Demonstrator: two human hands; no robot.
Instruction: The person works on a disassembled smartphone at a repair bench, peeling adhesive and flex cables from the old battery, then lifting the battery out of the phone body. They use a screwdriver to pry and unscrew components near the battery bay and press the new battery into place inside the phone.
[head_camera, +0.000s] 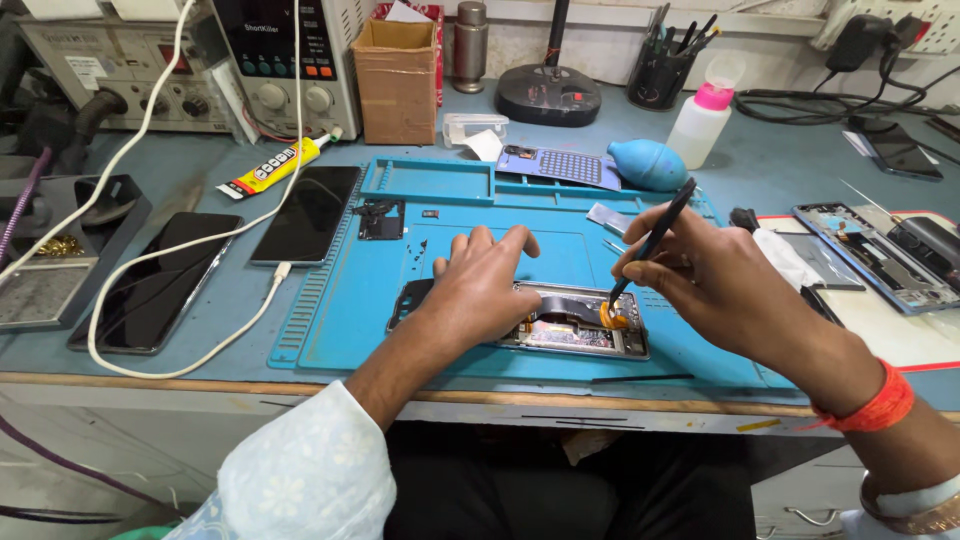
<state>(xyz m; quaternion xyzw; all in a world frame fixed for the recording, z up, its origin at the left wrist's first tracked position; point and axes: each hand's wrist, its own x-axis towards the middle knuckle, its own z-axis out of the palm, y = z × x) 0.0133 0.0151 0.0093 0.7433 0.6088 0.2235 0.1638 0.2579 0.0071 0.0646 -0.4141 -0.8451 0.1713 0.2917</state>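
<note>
Two dark phones (150, 285) lie left on the table (200, 350), beside a blue mat (330, 300). The left hand (480, 285) presses flat, fingers spread, on an opened phone (580, 330) on the mat. The right hand (700, 280) grips black tweezers (655, 238), tip touching the phone's orange part (612, 318).

Our phone repair workbench

We see a blue repair mat (340, 300), an opened phone (575, 325), bench instruments (285, 60), a glue tube (270, 168).

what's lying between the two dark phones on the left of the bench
In the head view, a white cable runs between the phone on the bench and the phone by the blue mat; its plug end lies near the latter's lower edge.
</note>
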